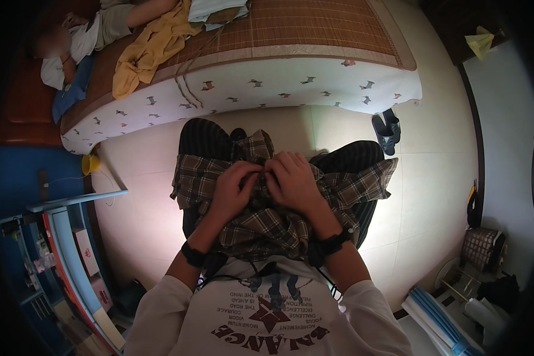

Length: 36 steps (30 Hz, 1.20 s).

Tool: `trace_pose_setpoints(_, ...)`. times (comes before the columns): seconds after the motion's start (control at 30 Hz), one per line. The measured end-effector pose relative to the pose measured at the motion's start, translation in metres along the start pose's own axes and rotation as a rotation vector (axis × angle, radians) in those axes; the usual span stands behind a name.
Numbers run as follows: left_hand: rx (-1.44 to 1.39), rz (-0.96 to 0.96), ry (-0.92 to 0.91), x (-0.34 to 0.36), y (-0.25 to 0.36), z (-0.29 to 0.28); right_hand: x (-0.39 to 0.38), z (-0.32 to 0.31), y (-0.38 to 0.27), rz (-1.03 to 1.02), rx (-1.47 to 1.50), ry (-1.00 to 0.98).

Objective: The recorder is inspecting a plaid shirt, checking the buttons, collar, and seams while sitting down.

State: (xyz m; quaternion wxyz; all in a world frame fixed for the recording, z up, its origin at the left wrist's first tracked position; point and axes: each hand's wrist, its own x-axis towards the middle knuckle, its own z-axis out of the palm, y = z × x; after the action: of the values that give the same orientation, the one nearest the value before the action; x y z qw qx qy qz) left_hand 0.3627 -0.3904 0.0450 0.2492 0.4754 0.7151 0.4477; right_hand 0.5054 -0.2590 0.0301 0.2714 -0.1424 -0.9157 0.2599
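Observation:
A brown plaid shirt (267,231) lies bunched across my lap, its short sleeves spread to either side over my dark striped trousers (203,142). With bent fingers, my left hand (234,185) pinches the cloth near the middle of the shirt. My right hand (295,181) grips it from the other side, close beside the left, thumb and fingers pressed together. The bit of cloth between my fingertips is mostly hidden by the hands, so I cannot make out which part of the shirt it is.
Ahead is a bed (302,26) with a woven mat, a yellow garment (154,47) and a person (95,32) lying at the far left. Dark slippers (387,132) sit on the tiled floor. Blue shelves (71,249) stand left; a checked bag (482,248) is at right.

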Motion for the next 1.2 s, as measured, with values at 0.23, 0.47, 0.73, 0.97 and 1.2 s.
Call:
trace_pose_setpoints(0.23, 0.083, 0.002, -0.007, 0.0, -0.007, 0.003, -0.001, 0.0, 0.002, -0.02, 0.028, 0.002)
trace_pose_setpoints(0.47, 0.113, 0.064, -0.026, -0.002, -0.009, 0.002, 0.0, -0.004, -0.001, -0.003, 0.075, -0.002)
trace_pose_setpoints(0.73, 0.11, 0.037, -0.015, -0.002, -0.006, 0.003, 0.0, -0.003, 0.002, 0.018, 0.1, 0.001)
trace_pose_setpoints(0.97, 0.141, 0.043, 0.006, -0.004, -0.007, 0.003, 0.0, -0.003, 0.001, 0.029, 0.115, -0.011)
trace_pose_setpoints(1.2, 0.167, -0.007, 0.006, -0.008, -0.006, 0.003, -0.002, -0.004, 0.0, 0.028, 0.156, -0.016)
